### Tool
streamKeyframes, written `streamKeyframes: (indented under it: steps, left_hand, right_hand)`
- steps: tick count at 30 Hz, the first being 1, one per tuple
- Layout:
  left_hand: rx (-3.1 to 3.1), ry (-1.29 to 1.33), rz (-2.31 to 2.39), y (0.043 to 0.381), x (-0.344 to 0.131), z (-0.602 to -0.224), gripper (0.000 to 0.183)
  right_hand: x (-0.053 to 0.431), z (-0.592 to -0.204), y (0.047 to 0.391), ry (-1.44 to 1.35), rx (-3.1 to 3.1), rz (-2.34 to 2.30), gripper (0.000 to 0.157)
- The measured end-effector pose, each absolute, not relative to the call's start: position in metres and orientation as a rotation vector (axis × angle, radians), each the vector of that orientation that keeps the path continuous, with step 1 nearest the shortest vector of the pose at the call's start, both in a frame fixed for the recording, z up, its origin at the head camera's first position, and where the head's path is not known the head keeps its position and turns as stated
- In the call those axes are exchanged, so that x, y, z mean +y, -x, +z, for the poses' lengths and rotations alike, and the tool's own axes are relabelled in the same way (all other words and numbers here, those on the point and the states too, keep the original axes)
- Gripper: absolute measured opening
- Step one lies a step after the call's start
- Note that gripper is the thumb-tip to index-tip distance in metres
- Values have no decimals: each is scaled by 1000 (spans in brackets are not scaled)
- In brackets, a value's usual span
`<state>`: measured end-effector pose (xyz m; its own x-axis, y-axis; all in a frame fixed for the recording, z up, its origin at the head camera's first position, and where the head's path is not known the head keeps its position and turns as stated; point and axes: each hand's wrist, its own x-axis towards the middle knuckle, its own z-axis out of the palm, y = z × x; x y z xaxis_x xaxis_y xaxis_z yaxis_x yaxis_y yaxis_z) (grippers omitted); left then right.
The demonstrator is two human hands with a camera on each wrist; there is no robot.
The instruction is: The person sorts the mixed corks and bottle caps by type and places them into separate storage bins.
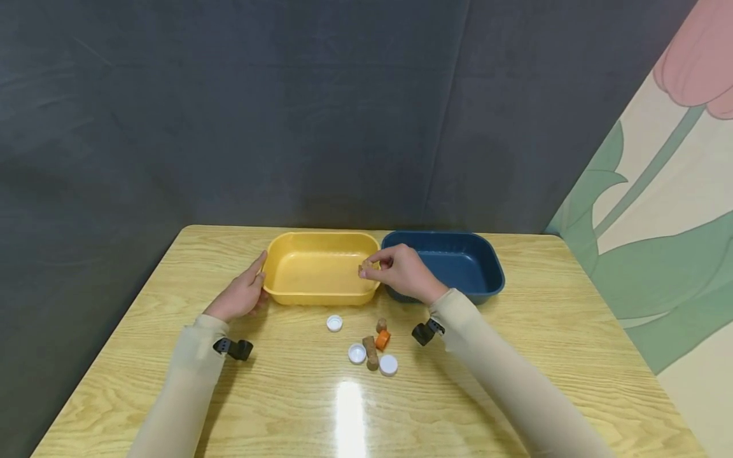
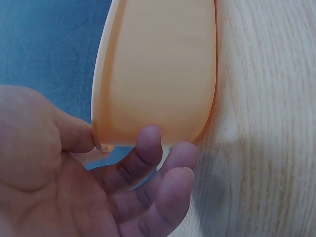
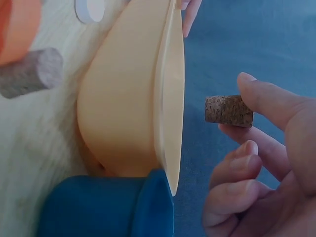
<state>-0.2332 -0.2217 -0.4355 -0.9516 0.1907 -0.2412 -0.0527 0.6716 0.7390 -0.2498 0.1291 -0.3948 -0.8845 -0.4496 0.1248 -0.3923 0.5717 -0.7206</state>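
Note:
My right hand pinches a cork stopper between thumb and index finger, above the right end of the yellow tub. The other fingers of that hand are bent inward. At the tub's left end is my left hand, its thumb at the rim and loosely bent fingers against the outer wall. On the table in front lie a brown cork, a smaller cork, an orange cap and white caps.
A dark blue tub stands right beside the yellow one, under my right wrist. Both sit near the back edge of the wooden table. A dark cloth hangs behind it, and a flower-patterned wall is at the right.

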Motion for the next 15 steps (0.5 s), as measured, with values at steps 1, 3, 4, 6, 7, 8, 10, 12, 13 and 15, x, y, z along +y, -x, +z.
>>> streamKeyframes:
  steps: [1,3,4,6,7,8,10,12,13,15]
  left_hand:
    - [2594,-115,1154,233,-222,-435,56]
    - [2593,-119,1155,232,-222,-434,56]
    - [2592,-120,1158,232,-222,-433,56]
    - [2591,-124,1158,231,-222,-432,56]
    - [2590,-127,1159,230,-222,-432,56]
    - [2587,-129,1164,230,-222,-432,56]
    - [2587,-132,1162,229,-222,-431,56]
    - [2585,-134,1164,229,-221,-431,56]
    - [2585,-135,1162,229,-221,-431,56]
    - [2586,-134,1157,229,-221,-431,56]
  right_hand:
    - [128,-395,252,727,2713,-1221,22]
    - [125,-394,256,719,2694,-1229,25]
    - [123,-393,258,714,2685,-1231,26]
    - [120,-393,262,709,2670,-1236,27]
    - [119,-392,264,700,2663,-1238,27]
    - [117,-393,266,697,2663,-1238,27]
    - [114,-393,268,685,2664,-1238,25]
    - [112,-393,271,672,2664,-1238,24]
    - [111,-393,272,665,2665,-1237,24]
    - [108,-393,273,651,2671,-1231,23]
